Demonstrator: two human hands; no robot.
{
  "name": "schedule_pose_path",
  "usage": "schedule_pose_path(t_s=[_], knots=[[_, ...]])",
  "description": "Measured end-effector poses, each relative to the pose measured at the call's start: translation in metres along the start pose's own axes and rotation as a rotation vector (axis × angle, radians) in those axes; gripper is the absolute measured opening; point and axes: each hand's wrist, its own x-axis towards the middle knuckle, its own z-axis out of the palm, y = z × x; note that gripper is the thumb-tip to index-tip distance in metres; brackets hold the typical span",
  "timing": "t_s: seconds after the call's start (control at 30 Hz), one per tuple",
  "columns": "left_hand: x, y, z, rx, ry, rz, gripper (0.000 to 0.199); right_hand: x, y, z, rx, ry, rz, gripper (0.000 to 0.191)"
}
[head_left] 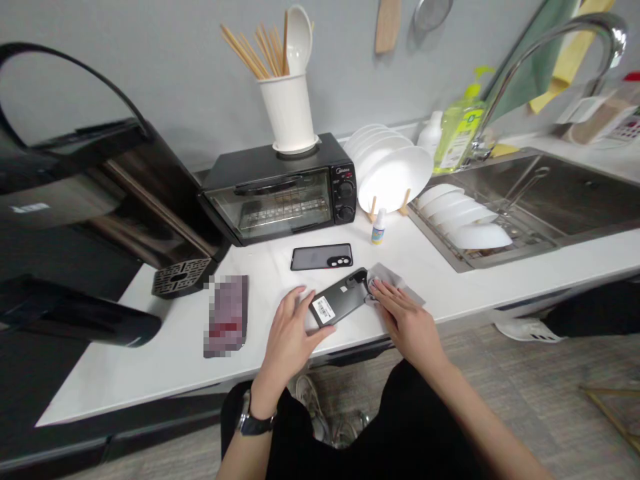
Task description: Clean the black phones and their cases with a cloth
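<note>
Bare R forearm (480, 407) and L forearm (245, 460) are hanging over dark trousers (330, 460), a black-strapped wristwatch (260, 425) circling the L wrist. From where I'm standing, the smartphone (347, 305) is lying back-up at a slant near the front of the white worktop (170, 360), prob. for easy reach w/ both hands. L hand (289, 337) is holding its labelled end, thumb at the near edge, fingers by the far one, presumably so it isn't skidding. R hand (409, 321) is holding a grey cloth (403, 281), fingers close together, pressing it at the phone's camera end. A phone case (315, 259) is lying flat just beyond, prob. apart so the back is bare. A mini spray bottle (379, 231) is standing near the cloth, handy for R, I'd guess. Behind, a Midea toaster oven (280, 207) is bearing a utensil pot (287, 110), prob. saving space. To the L, a dark item (229, 317) is lying flat, too pixelated to ID.
</note>
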Motion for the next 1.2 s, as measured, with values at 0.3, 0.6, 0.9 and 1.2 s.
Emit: schedule_pose_path(t_s=[0.3,0.6,0.9,1.2], knots=[[0.004,0.007,0.004,-0.302,-0.035,-0.053,0.057,0.026,-0.013,-0.015,0.338,0.248,0.082,0.038],[-0.004,0.001,0.014,-0.215,0.019,0.08,0.024,0.037,-0.108,0.029,0.037,0.166,-0.299,0.037],[-0.001,0.009,0.007,-0.295,0.025,0.039,0.023,0.046,-0.034,0.006,-0.173,0.148,-0.176,0.035],[-0.003,0.003,0.013,-0.229,0.047,0.01,0.019,0.041,-0.105,0.036,-0.026,0.141,-0.156,0.029]])
